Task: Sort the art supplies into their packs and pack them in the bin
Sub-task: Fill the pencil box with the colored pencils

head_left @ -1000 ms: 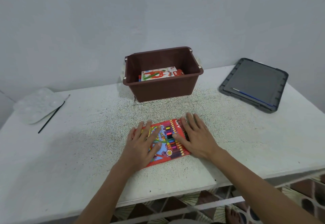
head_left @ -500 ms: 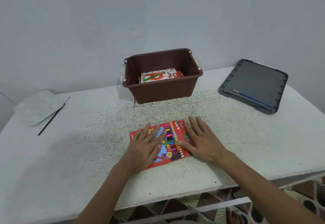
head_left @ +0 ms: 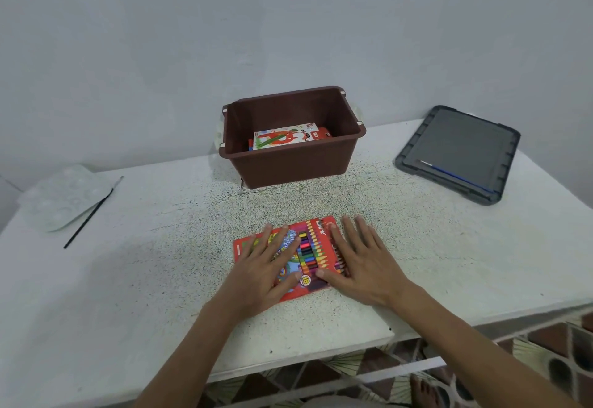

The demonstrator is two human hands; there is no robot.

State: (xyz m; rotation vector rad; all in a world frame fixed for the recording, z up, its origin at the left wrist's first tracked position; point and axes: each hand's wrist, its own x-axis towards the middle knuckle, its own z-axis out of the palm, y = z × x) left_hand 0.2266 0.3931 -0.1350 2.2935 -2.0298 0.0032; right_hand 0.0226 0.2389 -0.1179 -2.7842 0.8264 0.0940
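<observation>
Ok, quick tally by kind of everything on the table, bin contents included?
Packs: 2, one on the table, one in the bin; a red edge under it is unclear
Brushes: 2
Bin: 1
Lid: 1
Palette: 1
Total: 7

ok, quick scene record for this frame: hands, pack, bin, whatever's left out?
left hand: flat on the red pencil pack, fingers straight
right hand: flat at that pack's right edge, fingers straight
red pencil pack: lying flat on the table, in front of the bin
bin: brown, open, holds a white-and-red pack
lid: grey, right of bin, blue brush on it
palette: far left, black brush at its right edge
</observation>
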